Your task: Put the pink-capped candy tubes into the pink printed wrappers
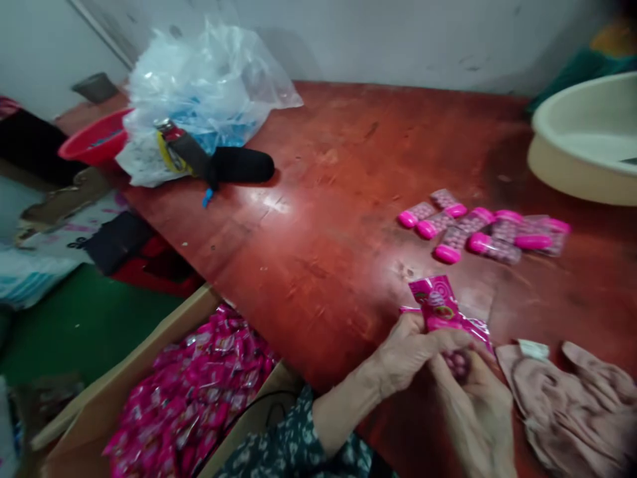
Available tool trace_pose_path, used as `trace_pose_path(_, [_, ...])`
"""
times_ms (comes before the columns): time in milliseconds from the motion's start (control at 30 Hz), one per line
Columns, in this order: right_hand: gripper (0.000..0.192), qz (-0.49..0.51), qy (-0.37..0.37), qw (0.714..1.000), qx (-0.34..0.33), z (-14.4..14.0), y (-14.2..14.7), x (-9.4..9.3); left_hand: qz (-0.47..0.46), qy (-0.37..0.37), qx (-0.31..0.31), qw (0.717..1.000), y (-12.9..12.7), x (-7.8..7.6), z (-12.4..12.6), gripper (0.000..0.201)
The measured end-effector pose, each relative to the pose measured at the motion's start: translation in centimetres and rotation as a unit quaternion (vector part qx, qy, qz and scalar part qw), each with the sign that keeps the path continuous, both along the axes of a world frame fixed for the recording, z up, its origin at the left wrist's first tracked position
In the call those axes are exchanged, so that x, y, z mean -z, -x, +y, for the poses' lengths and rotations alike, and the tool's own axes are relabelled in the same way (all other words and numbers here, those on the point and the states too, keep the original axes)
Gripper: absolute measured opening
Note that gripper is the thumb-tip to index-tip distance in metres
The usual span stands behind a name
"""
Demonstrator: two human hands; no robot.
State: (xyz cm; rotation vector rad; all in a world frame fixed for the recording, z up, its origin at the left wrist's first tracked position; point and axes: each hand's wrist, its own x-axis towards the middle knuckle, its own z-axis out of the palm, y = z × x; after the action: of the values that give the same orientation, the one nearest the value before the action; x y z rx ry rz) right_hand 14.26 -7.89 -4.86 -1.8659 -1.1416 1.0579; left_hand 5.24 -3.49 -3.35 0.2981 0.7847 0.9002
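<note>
Low on the table, my two hands meet. My right hand (480, 411) is closed round a cluster of small pink balls (456, 364); whether a clear container encloses them I cannot tell. Across its top reaches my left hand (411, 352), fingers bent together at the balls, their tips partly hidden. Just beyond the fingers lie shiny pink packets (438, 302), overlapping one another. Further back is a group of clear capsule-shaped bottles (460, 232) with bright pink caps, filled with pink balls, lying on their sides.
A cardboard box (164, 332) full of pink packets (199, 392) stands below the table's left edge. Crumpled pinkish cloth (572, 405) lies at right, a cream basin (572, 159) behind it. Back left are plastic bags (199, 79), a black-handled tool (241, 164) and a red basin (94, 143).
</note>
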Motion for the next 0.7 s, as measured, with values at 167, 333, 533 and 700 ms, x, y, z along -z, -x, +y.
trace_pose_path(167, [0.040, 0.094, -0.010, 0.991, -0.090, 0.5, 0.0, -1.3, -0.016, -0.038, -0.017, 0.999, 1.4, 0.4, 0.1, 0.042])
trace_pose_path(333, [0.048, -0.099, -0.146, 0.983, -0.060, 0.6, -1.2, -2.7, 0.058, -0.108, -0.008, 0.992, 3.2, 0.6, -0.5, 0.035])
trace_pose_path(533, [0.032, 0.163, -0.073, 0.984, 0.014, 0.0, -0.6, -1.1, 0.058, -0.121, 0.075, 0.988, 3.6, -0.6, -1.9, 0.025])
trace_pose_path(700, [0.029, 0.267, -0.098, 0.958, 0.030, 0.5, 0.8, -1.2, 0.082, -0.114, 0.091, 0.986, 4.0, -0.7, -2.3, 0.018])
